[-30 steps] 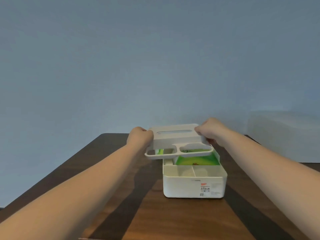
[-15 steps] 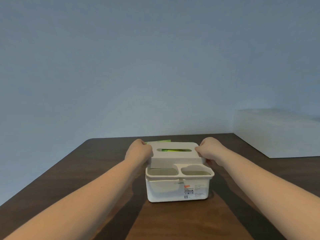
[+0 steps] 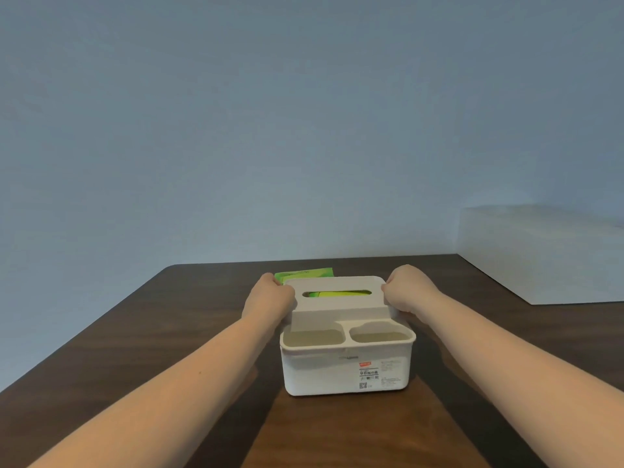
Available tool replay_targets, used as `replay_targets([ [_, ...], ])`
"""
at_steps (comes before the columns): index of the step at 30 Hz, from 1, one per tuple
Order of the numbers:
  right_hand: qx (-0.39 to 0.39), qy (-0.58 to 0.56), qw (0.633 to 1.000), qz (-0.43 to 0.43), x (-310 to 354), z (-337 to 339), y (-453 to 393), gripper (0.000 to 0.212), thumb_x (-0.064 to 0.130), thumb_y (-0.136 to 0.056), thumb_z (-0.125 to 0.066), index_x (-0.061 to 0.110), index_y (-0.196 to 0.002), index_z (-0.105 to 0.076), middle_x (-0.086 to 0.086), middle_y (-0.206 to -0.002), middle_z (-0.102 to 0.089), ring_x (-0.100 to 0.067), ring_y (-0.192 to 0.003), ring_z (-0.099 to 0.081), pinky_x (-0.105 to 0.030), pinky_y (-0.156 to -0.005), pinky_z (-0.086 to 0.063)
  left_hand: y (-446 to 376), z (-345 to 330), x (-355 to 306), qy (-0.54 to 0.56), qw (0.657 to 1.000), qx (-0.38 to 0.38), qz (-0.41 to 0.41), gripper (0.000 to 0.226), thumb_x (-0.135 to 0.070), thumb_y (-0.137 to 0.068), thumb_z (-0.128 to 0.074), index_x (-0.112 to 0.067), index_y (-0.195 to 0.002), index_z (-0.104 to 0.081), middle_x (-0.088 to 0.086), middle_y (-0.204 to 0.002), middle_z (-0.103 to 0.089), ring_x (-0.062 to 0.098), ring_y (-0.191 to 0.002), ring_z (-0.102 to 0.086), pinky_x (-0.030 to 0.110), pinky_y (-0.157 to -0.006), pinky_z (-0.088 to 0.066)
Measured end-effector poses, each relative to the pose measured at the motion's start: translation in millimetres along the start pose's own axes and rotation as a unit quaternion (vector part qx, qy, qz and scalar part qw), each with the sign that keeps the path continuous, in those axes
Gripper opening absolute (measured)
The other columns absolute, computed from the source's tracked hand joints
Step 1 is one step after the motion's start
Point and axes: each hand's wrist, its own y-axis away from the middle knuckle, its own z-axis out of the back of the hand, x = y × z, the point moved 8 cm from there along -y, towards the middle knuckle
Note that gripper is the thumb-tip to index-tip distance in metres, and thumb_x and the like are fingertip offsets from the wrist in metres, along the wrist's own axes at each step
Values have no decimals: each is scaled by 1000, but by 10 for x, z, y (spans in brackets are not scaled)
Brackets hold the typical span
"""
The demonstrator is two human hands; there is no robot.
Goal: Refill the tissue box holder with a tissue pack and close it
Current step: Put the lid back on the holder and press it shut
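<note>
Since the earlier frame, both hands, left hand (image 3: 270,297) and right hand (image 3: 407,292), are seating the white plastic slotted lid (image 3: 337,300) onto the white plastic tissue box holder (image 3: 346,369), fingers curled gripping its ends; green tissue pack (image 3: 337,294) is showing through the slot. Closing step appears nearly done; next, pressing evenly, then releasing.

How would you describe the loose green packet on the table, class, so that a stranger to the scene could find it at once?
Start at the dark brown wooden table and find the white plastic tissue box holder held between two hands. Just behind its far left corner, beside the left hand, lies the flat bright green packet. Unlike the green seen through the lid's slot, it lies outside the holder.
</note>
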Motion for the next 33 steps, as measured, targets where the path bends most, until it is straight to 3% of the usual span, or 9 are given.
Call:
replay_targets([
  [5, 31, 52, 998, -6, 31, -56, -28, 5, -1, -78, -62, 4, -78, -65, -12, -78, -62, -28, -75, -59, -26, -56, -42, -109, -87, 46, 37, 999, 25, 2, 65, -4, -64, -41, -13, -127, -56, 8, -68, -61, 28, -53, -49, 32, -63, -45],
  [9, 58, 89, 994, -11, 58, -119, -74, 16, -1, -79, -61, 5, -67, -51, -9, -72, -52, -24, -65, -51, -28, -53, -40, -152, -140, 78, 49, 998, 45, 0, 59, -2, -70, -36, -3, -123, -61, 6, -53, -49, 26, -43, -38, 24, -53, -32],
  [14, 71, 149, 986, -1, 71, -113, -108, 12, -3, -78, -63, 1, -69, -55, -13, -76, -57, -27, -69, -55, -26, -50, -37, -147, -134, 92, 56, 998, 37, 1, 59, 7, -70, -36, 6, -127, -54, 38, -93, -57, 23, -44, -32, 21, -47, -23],
  [15, 73, 153, 986, 2, 91, -116, -100, 9, -1, -79, -63, 1, -72, -58, -13, -80, -58, -29, -74, -55, -27, -53, -38, -149, -138, 101, 59, 997, 39, 6, 59, 7, -69, -36, 6, -126, -54, 37, -79, -53, 23, -42, -32, 21, -47, -23],
  [17, 71, 156, 985, 8, 103, -113, -96, 9, -1, -81, -60, 1, -72, -58, -12, -77, -56, -29, -75, -54, -28, -56, -38, -155, -154, 117, 55, 997, 52, 17, 60, 6, -69, -37, 4, -125, -57, 12, -43, -43, 22, -38, -32, 21, -46, -24],
  [20, 75, 149, 986, 4, 104, -110, -71, 24, -4, -78, -59, 5, -59, -46, -8, -68, -46, -24, -63, -47, -27, -51, -34, -133, -163, 126, 38, 996, 75, 17, 59, 6, -68, -36, 9, -125, -50, -2, -29, -36, 23, -40, -30, 22, -47, -23],
  [25, 56, 147, 987, 17, 83, -122, -28, 7, 5, -83, -57, 3, -76, -58, -7, -73, -50, -20, -60, -47, -28, -56, -40, -25, -138, 63, 34, 996, 85, 10, 47, 4, -78, -37, 5, -121, -56, 7, -52, -40, 25, -43, -31, 21, -49, -30],
  [28, 24, 58, 998, 15, -11, -62, 64, 32, 23, -98, -42, 5, -77, -58, -9, -75, -59, -24, -64, -54, -28, -55, -39, 76, -129, 72, 35, 995, 89, 1, 25, -14, -94, -34, -4, -90, -56, 6, -57, -44, 22, -45, -38, 22, -43, -30],
  [33, 64, -77, 995, 19, -145, -93, 379, 46, 47, -101, -28, 12, -81, -52, -4, -76, -55, -19, -67, -53, -29, -59, -41, 288, -104, 278, 41, 992, 122, 13, 50, -51, -99, -29, -14, -106, -62, 8, -97, -67, 28, -95, -66, 35, -70, -54],
])
